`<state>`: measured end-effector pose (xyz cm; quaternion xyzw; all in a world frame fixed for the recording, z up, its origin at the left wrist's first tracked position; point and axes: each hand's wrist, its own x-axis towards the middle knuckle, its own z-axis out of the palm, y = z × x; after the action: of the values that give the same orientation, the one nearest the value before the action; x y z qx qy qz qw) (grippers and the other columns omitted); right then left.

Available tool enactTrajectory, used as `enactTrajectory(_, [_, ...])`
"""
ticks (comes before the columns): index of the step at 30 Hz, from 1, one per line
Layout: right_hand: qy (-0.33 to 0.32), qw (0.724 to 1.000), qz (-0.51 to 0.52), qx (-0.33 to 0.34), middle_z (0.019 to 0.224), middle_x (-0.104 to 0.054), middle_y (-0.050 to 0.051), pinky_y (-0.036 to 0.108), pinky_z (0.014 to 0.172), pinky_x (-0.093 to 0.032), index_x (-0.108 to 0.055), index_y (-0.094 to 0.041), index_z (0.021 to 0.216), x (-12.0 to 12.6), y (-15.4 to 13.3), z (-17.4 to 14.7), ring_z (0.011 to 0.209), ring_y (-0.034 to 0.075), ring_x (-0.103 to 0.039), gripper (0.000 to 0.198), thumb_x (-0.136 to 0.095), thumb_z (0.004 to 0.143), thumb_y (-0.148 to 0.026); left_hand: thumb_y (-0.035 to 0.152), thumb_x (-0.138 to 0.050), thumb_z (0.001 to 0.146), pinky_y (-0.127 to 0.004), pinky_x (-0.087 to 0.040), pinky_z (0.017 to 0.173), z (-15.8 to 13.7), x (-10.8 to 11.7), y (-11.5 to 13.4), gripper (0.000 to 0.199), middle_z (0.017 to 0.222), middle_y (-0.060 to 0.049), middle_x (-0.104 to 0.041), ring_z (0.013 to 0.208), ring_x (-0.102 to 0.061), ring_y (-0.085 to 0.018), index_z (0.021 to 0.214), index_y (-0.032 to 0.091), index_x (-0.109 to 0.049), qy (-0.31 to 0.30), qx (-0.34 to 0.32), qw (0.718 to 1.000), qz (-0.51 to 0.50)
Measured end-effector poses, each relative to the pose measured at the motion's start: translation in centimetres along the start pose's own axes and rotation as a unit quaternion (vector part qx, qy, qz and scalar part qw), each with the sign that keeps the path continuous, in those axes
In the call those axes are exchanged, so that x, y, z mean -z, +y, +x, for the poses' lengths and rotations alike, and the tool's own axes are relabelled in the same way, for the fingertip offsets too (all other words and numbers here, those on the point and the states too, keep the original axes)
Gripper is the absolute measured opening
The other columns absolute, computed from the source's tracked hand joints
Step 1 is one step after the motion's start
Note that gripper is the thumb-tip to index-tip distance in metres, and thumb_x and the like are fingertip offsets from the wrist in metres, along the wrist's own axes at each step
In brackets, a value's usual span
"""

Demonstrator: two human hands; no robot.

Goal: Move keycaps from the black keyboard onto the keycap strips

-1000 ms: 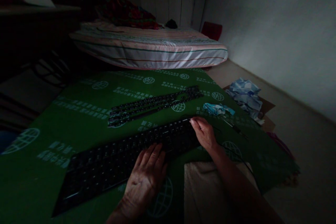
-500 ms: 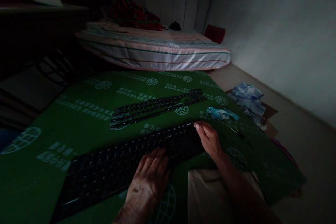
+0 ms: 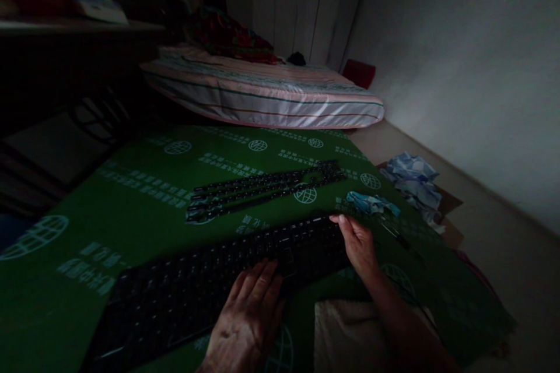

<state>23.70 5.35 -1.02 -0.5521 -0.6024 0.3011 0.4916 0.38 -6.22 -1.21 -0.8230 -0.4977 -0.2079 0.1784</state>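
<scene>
A black computer keyboard [image 3: 175,285] lies slantwise on a green board printed with white globes and lettering. My left hand [image 3: 249,309] rests palm down on its near edge, right of the middle, with fingers stretched over the keys. At the keyboard's far right corner, my right hand [image 3: 359,242] has thumb and fingers closed on the edge. Whether a small part is also between those fingertips is too dark to tell. Beyond the keyboard, rows of loose black keycaps [image 3: 249,186] lie spread on the green board [image 3: 144,186].
To the right are a crumpled blue cloth [image 3: 371,204] and a thin screwdriver-like tool [image 3: 396,233]. A beige cloth [image 3: 345,332] lies under my right forearm. A striped bed [image 3: 271,93] stands behind, crumpled fabric [image 3: 411,175] is on the floor at right, and a dark table [image 3: 79,26] is at left.
The view has tilted slightly upward, so the scene sits lower in the picture. Both hands stay at nearly the same places on the keyboard.
</scene>
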Motion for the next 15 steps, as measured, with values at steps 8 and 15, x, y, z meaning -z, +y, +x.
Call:
enactTrajectory(8, [-0.043,0.998,-0.025,0.045,0.087,-0.073,0.003,0.03,0.072,-0.053,-0.071,-0.025,0.089,-0.1,-1.0,0.9,0.081,0.019,-0.067,0.026,-0.052,0.085,-0.042,0.028,-0.047,0.088,-0.037,-0.044,0.093,-1.2,-1.4,-0.6,0.029,0.125,-0.008,-0.06,0.114,-0.055,-0.024,0.112,0.02,-0.061,0.01,-0.012,1.0,0.022])
enactTrajectory(15, [-0.089,0.974,-0.145,0.151,0.089,-0.072,0.004,0.031,0.072,-0.054,-0.07,-0.024,0.091,0.2,-1.8,7.3,0.079,0.018,-0.067,0.022,-0.052,0.085,-0.035,0.028,-0.043,0.088,-0.034,-0.046,0.087,-1.2,-2.1,-1.2,0.028,0.117,-0.006,-0.065,0.106,-0.059,-0.021,0.105,0.022,-0.064,0.076,-0.043,0.995,0.045])
